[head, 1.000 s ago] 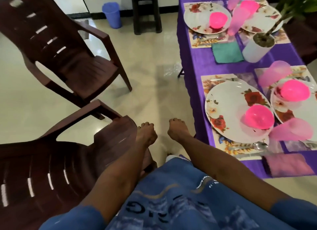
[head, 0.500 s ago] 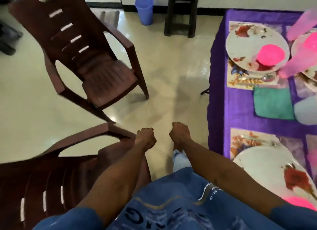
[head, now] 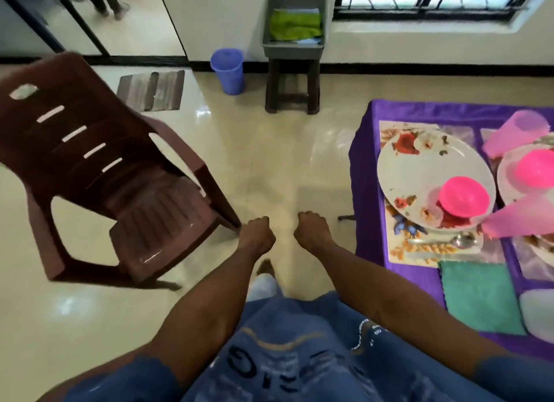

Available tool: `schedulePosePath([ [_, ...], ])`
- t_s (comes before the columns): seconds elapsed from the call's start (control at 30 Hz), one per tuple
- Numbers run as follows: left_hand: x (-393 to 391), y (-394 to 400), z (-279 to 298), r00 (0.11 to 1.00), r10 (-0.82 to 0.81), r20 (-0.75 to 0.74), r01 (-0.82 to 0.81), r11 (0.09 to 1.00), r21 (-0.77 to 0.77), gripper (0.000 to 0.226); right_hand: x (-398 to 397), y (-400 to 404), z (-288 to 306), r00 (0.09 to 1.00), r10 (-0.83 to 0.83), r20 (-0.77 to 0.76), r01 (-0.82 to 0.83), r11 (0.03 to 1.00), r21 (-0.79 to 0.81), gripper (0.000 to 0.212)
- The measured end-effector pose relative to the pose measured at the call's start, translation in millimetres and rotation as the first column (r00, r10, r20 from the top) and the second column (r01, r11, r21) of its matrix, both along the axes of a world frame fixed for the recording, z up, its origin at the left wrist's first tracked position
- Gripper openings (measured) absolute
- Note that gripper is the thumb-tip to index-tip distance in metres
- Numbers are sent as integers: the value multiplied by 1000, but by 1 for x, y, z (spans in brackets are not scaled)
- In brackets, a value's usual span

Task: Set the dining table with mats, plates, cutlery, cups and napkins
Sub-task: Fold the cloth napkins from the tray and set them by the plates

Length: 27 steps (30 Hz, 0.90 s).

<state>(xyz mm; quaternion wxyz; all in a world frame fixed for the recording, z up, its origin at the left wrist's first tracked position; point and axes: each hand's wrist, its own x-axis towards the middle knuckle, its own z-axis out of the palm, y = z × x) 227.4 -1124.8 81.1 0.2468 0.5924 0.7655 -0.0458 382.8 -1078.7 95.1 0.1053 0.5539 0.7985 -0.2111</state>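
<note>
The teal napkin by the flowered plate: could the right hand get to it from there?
Probably yes. The right hand hangs fisted over bare floor, and the teal napkin lies near the table's edge with nothing between them.

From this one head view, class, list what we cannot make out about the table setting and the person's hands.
- Second plate: cut off by the right edge, part hidden by pink cups.
- White object beside the green napkin: cut off, unidentifiable.
- Cutlery below the near plate: blurred; only a spoon is clear.
- Left hand, right hand: curled, palms hidden.
</note>
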Motion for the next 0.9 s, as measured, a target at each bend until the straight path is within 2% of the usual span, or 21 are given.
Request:
schedulePosePath([
  [0.13,-36,89,-10,999,-37,1,37,999,-26,20,-28,83,-7,1000,-17,24,17,1000,5,29],
  [0.27,-89,186,-7,996,-87,0,87,996,-23,29,-70,181,-1,996,-92,19,92,995,26,31],
  [0.43,-163,306,12,997,-83,-2,83,995,52,24,-133,298,30,983,-168,-80,173,983,65,25],
  [0.53,-186,364,15,994,-104,20,103,994,42,23,-159,357,33,963,-233,-139,241,969,45,22],
  [0.77,-219,471,-5,996,-70,47,71,997,-27,23,-180,477,11,940,-312,-134,312,950,-28,22],
  [0.9,-233,562,-14,998,-43,45,45,998,-47,21,-178,571,-9,939,-323,-114,321,946,-36,22],
])
